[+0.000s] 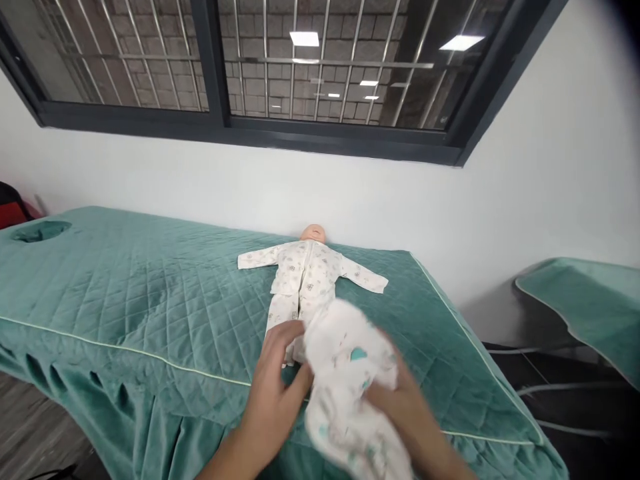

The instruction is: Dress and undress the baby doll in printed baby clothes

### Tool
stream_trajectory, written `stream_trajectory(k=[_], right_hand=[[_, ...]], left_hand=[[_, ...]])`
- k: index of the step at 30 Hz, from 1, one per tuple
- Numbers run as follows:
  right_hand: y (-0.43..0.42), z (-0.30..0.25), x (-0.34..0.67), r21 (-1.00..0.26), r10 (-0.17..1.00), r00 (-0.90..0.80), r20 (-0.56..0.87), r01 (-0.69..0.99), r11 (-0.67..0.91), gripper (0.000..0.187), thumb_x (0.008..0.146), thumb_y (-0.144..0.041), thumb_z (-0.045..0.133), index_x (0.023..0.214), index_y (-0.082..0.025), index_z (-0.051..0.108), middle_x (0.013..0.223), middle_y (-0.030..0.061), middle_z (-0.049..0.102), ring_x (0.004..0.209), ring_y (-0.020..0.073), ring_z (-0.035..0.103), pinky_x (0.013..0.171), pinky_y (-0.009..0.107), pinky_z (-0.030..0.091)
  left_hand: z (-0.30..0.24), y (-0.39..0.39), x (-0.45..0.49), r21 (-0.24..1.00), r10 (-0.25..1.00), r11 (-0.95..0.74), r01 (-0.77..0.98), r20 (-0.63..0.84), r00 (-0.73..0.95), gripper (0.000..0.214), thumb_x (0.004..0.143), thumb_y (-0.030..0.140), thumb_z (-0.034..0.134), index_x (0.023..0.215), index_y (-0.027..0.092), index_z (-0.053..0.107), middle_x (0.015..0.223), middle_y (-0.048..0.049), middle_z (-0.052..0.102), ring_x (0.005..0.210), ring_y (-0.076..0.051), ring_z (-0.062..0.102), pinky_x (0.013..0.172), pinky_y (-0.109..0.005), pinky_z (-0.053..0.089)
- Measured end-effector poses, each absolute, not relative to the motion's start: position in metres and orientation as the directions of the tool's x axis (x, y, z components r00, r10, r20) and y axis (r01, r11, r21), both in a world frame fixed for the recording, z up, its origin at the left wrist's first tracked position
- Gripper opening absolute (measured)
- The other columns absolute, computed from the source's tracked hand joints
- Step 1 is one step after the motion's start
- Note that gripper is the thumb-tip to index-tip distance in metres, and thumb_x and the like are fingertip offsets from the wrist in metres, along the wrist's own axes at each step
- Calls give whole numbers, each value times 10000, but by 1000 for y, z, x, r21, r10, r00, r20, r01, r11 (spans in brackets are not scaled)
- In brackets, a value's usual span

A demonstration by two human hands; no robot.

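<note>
A baby doll (313, 233) lies on its back on the green bed, head toward the wall. It wears a white printed long-sleeved top (295, 263) and matching trousers (283, 309), its arms spread wide. In front of its legs, a bunched white cloth with green prints (345, 373) is raised, blurred by motion; its exact kind is unclear. My right hand (400, 407) grips the cloth from the right, thumb pressed on its front. At the cloth's left edge, my left hand (275, 380) curls its fingers and thumb against it, fingertips partly hidden.
A quilted green cover (150, 287) with a pale piped edge spreads over the bed, with a face hole (43, 231) at the far left. Behind stands a white wall (240, 180) below a barred window (320, 73). A green-covered chair or stool (590, 293) is at right.
</note>
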State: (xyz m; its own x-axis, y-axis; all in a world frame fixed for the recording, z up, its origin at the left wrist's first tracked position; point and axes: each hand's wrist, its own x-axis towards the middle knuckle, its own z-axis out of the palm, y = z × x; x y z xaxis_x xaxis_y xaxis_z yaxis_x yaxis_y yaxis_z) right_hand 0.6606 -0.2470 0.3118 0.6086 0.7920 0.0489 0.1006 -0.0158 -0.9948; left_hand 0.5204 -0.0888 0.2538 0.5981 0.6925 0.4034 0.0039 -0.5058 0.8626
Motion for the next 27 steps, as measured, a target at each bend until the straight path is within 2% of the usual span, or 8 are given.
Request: stream_trajectory(k=[4, 6, 9, 11, 14, 19, 23, 27], right_hand=[[-252, 315, 780, -657, 527, 763, 374, 619, -430, 664, 778, -571, 723, 1362, -294, 569, 1342, 94, 620, 1209, 342, 606, 1025, 466, 500], [-258, 296, 830, -437, 513, 781, 357, 624, -647, 641, 833, -565, 622, 1398, -272, 543, 1391, 125, 580, 1237, 357, 592, 1062, 506, 463], [-264, 255, 869, -196, 453, 889, 58, 456, -868, 613, 888, -532, 532, 1400, -195, 541, 1356, 207, 591, 1279, 419, 560, 1042, 608, 445], [-260, 236, 870, -85, 422, 901, 99, 430, -899, 607, 892, -535, 521, 1402, -206, 532, 1462, 208, 516, 1421, 468, 392, 1089, 736, 307], [-229, 235, 848, -197, 524, 778, 347, 607, -770, 559, 891, -505, 537, 1371, -217, 533, 1547, 173, 427, 1493, 432, 273, 1154, 683, 271], [-113, 260, 819, -637, 712, 623, 323, 700, -322, 295, 982, -443, 478, 1185, -258, 583, 1253, 74, 613, 1091, 209, 627, 902, 354, 523], [-16, 266, 834, -701, 603, 747, 280, 588, -403, 256, 961, -467, 488, 967, -221, 560, 1024, 50, 632, 864, 193, 614, 802, 350, 472], [32, 267, 853, -617, 561, 819, 122, 505, -603, 253, 953, -462, 464, 872, -224, 489, 887, 62, 626, 836, 245, 594, 712, 343, 399]], left_hand=[[248, -39, 579, 873, 728, -486, -44, 433, 531, 272, 945, 314, 533, 1185, 241, 640, 1273, -91, 641, 1225, -234, 590, 1088, -427, 462], [239, -3, 596, 851, 754, -526, -17, 475, 453, 260, 944, 325, 536, 1162, 227, 640, 1256, -93, 639, 1212, -230, 587, 1090, -420, 450], [217, 44, 616, 888, 834, -454, 78, 392, 389, 316, 946, 384, 528, 1195, 211, 619, 1289, -112, 618, 1208, -245, 580, 1055, -430, 465], [201, 60, 625, 918, 856, -368, 148, 273, 439, 364, 947, 434, 519, 1211, 203, 614, 1288, -125, 614, 1178, -256, 588, 1024, -442, 478], [188, 60, 630, 910, 817, -356, 212, 193, 544, 420, 948, 484, 515, 1261, 216, 594, 1272, -111, 615, 1148, -246, 600, 1016, -432, 477], [212, 74, 644, 758, 746, -531, 379, 206, 633, 352, 932, 550, 518, 916, 232, 670, 941, -42, 664, 859, -222, 623, 811, -374, 488], [240, 114, 699, 740, 726, -607, 291, 367, 581, 284, 956, 420, 493, 920, 216, 687, 930, -47, 674, 895, -214, 620, 803, -339, 470], [251, 128, 763, 662, 685, -658, 358, 329, 650, 231, 953, 336, 500, 978, 213, 694, 969, -65, 688, 901, -230, 629, 775, -340, 454]])
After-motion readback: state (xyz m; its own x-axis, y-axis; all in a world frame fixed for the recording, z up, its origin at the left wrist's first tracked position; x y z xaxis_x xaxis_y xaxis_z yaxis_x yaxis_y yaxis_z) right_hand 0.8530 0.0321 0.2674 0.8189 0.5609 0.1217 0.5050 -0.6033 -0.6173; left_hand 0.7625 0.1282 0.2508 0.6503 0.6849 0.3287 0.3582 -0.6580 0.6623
